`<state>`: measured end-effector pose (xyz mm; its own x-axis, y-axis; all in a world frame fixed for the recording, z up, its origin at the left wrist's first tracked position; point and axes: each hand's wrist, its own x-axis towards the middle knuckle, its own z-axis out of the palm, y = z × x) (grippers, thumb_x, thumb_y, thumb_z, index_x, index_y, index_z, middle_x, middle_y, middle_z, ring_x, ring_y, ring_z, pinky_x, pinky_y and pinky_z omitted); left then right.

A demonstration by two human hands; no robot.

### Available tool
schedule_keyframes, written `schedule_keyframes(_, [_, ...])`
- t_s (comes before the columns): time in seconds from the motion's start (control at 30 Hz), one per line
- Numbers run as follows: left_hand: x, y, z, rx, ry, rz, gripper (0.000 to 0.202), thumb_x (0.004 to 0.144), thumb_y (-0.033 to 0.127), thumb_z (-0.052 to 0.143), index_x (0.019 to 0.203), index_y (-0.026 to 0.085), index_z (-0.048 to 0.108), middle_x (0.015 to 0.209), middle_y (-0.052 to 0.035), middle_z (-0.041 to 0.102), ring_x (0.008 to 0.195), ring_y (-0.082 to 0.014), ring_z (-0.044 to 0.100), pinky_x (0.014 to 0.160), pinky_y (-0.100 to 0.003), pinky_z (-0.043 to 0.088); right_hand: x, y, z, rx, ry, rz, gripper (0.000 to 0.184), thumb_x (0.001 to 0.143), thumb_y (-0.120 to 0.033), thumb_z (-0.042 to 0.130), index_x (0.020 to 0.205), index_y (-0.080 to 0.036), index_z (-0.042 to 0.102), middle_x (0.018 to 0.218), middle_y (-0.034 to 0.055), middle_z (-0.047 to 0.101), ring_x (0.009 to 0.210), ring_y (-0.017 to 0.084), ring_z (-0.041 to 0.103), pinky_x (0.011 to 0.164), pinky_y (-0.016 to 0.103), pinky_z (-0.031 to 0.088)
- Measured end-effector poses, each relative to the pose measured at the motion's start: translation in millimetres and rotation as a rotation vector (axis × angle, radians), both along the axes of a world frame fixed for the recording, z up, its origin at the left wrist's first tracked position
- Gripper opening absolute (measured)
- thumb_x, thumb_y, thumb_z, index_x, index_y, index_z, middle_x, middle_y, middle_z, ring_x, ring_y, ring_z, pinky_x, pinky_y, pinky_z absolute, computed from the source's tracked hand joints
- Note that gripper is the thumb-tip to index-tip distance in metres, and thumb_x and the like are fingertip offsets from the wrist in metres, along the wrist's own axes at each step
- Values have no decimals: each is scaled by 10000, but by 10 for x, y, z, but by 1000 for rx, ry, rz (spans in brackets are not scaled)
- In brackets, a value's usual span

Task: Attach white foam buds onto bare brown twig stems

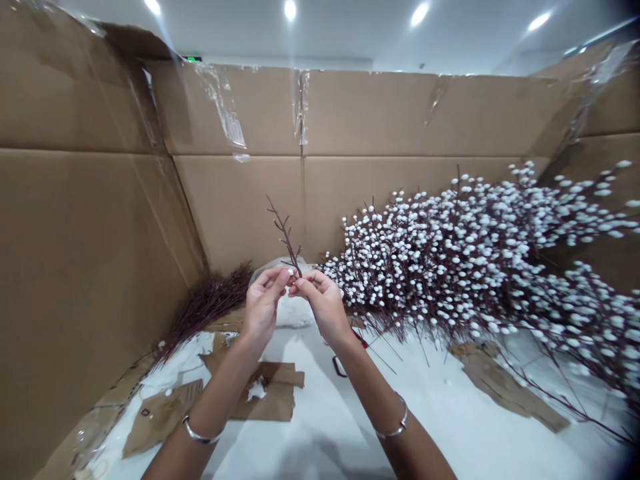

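A bare brown artificial branch with short side twigs stands upright between my hands, in front of the cardboard wall. My right hand is closed round its lower stem, thumb and fingers pinched together. Close beside it, my left hand pinches a small white bud at the branch's lower twigs. Whether the bud is on a twig tip cannot be made out. Behind both hands lies a clear plastic bag with white contents, partly hidden by them.
On the right lies a large heap of branches with white buds. A bundle of bare brown stems leans at the left. Torn cardboard lies on the white table. A dark red looped handle shows by my right forearm. Cardboard walls surround the table.
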<state>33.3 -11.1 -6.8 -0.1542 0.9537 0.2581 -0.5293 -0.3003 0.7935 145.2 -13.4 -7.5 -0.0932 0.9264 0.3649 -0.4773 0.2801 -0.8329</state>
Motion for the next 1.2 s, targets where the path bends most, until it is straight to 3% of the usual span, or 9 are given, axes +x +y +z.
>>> schedule_keyframes(0.53, [-9, 38, -70, 85, 150, 145, 242, 653, 356, 842, 784, 189, 725, 861, -33, 759, 840, -163, 684, 809, -275, 506, -47, 3, -11, 5, -28, -91, 145, 766, -290, 699, 732, -188, 601, 640, -18, 682, 617, 120, 626, 711, 268, 501])
schedule_keyframes(1.03, [-46, 41, -65, 132, 266, 159, 191, 701, 328, 809, 811, 186, 744, 872, -40, 750, 858, -169, 670, 832, -278, 490, -47, 3, -18, 28, -44, -99, 146, 774, -299, 708, 746, -187, 618, 661, -15, 675, 636, 123, 626, 698, 266, 502])
schedule_keyframes(1.2, [-70, 40, -50, 123, 242, 102, 193, 718, 331, 798, 834, 190, 736, 882, -32, 740, 829, -150, 657, 787, -249, 485, -10, -4, 21, 26, -54, -39, 148, 763, -315, 730, 772, -185, 660, 704, -1, 686, 677, 130, 633, 727, 275, 511])
